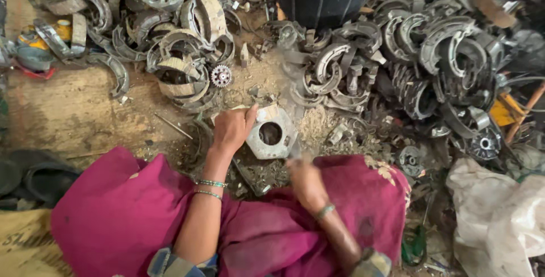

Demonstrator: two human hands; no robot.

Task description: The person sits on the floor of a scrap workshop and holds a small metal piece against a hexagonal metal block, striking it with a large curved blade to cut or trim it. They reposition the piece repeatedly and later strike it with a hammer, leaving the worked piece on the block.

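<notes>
Metal plate [271, 132], grey with a round centre hole, lies on the debris-strewn floor [74, 112] just in front of the person's knees, pinned at its left edge by the left hand [233, 128], fingers pressed flat on it rather than wrapped round it. Right hand [304, 177], blurred, is closed on a thin tool [295, 151] whose tip meets the plate's lower right edge. Risk: the plate is only pressed, not clamped, so a glancing stroke could skid it into the brake shoes [340, 72] or drive the tool toward the left fingers.
</notes>
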